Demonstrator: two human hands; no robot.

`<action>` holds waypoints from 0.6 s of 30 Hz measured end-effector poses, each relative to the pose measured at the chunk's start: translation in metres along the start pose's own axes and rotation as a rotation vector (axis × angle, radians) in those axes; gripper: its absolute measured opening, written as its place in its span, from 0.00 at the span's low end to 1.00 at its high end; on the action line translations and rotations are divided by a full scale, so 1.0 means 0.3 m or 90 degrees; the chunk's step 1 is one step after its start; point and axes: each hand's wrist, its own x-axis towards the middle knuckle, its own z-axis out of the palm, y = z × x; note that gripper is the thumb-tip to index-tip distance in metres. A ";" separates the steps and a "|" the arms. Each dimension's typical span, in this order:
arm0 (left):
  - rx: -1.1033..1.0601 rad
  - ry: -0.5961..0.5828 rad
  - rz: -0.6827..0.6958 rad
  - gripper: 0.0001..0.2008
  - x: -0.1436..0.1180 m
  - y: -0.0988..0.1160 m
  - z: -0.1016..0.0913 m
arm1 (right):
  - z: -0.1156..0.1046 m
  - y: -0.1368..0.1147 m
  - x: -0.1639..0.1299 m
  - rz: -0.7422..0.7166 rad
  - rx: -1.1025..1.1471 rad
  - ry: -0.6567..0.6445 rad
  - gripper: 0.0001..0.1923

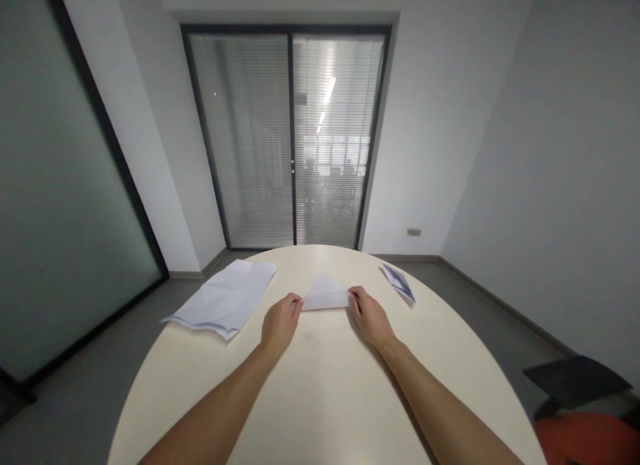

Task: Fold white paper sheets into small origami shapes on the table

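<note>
A white sheet of paper (325, 295), folded to a triangle with a straight band along its near edge, is held between my two hands near the table's middle. My left hand (281, 322) pinches its left corner between thumb and fingers. At the right corner, my right hand (370, 315) grips the paper in the same way, fingers curled. The triangle's peak points away from me. To the left lies a loose stack of white paper sheets (225, 295) with crumpled edges. A small folded paper piece (399, 283) rests at the right.
The round cream table (320, 398) fills the lower view. The paper stack overhangs its left edge. A chair with a red seat (585, 438) and dark armrest stands at the lower right. Beyond the table are a glass door with blinds (290, 138) and white walls.
</note>
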 end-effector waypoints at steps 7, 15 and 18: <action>-0.058 0.078 0.013 0.10 0.003 0.009 -0.003 | -0.008 0.000 0.010 0.055 0.103 0.067 0.16; 0.035 -0.010 -0.065 0.10 -0.004 0.017 -0.003 | 0.015 0.043 0.016 0.110 0.089 0.066 0.20; 0.080 -0.041 -0.039 0.09 -0.007 0.016 0.002 | 0.021 0.060 0.014 0.130 0.025 0.036 0.18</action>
